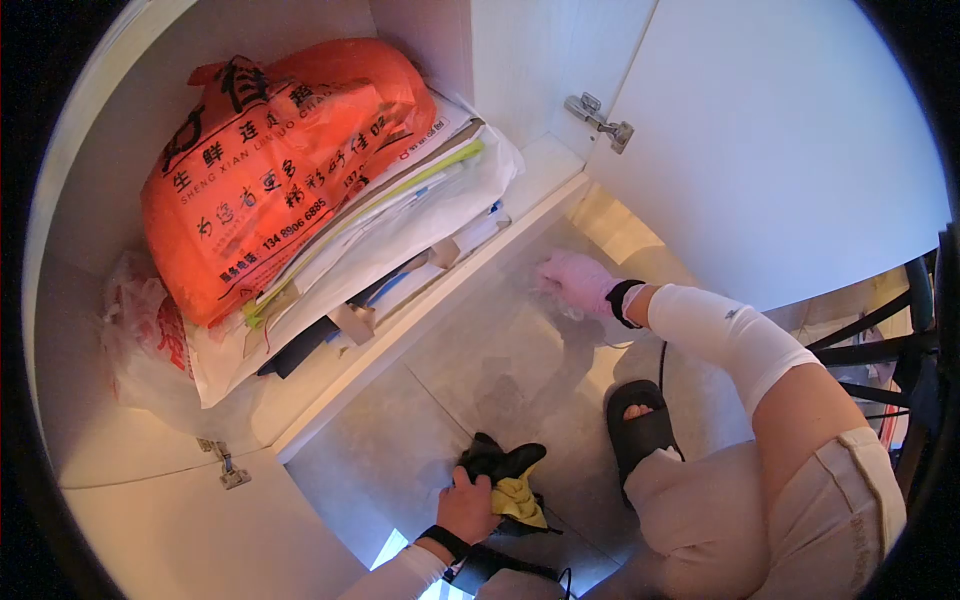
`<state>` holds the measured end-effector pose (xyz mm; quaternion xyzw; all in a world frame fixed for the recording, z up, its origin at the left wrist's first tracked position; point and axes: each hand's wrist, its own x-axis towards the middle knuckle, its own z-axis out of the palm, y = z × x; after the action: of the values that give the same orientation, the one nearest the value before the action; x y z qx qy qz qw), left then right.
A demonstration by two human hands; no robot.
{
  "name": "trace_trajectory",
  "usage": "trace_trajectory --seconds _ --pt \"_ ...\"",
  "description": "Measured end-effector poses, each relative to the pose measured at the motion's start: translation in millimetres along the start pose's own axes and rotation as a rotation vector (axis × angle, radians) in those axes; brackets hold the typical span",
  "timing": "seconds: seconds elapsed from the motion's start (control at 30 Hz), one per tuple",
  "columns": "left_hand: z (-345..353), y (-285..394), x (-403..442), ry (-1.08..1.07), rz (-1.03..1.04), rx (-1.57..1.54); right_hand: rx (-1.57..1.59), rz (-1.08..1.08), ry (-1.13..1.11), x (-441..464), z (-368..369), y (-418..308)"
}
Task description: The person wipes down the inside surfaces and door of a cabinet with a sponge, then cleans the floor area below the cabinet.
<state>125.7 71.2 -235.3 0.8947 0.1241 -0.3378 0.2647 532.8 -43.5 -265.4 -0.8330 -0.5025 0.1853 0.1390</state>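
My left hand (468, 506) is low in the view, its fingers closed on a black and yellow cloth item (515, 492) near the floor. At the right, my right hand (577, 282), which looks pink and gloved, is closed around a thin clear plastic thing (562, 300) in front of the cabinet. An orange plastic bag (290, 165) with black print lies inside the cabinet on a stack of papers and folders (375, 225). Beside the stack sits a clear plastic bag with red print (140, 335).
White cabinet doors stand open at the right (780, 140) and lower left (200, 530), with metal hinges. Grey floor tiles (450, 370) lie below the cabinet's edge. A black slipper (640, 430) is on my foot. Dark chair legs (880, 350) stand at the far right.
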Motion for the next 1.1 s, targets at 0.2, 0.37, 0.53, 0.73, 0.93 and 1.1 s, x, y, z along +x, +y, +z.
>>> trace_trajectory --seconds 0.2,0.37,0.53,0.73,0.93,1.1 --pt "0 0 1 -0.001 -0.006 0.001 -0.202 0.138 -0.007 -21 -16 -19" --pt "-3 0 0 0.007 0.019 0.008 -0.165 0.145 -0.050 -62 1 -25" --pt "-5 1 6 -0.024 0.006 0.045 -0.069 0.002 -0.081 -101 24 -56" --pt "-6 0 6 -0.037 0.002 0.040 -0.274 -0.526 -0.227 -114 50 -73" --pt "-5 0 4 -0.046 -0.006 0.040 -0.383 -0.799 -0.529 -84 23 -61" --pt "-1 -1 3 -0.030 -0.018 0.041 0.066 -0.213 -0.423 -82 8 -25"
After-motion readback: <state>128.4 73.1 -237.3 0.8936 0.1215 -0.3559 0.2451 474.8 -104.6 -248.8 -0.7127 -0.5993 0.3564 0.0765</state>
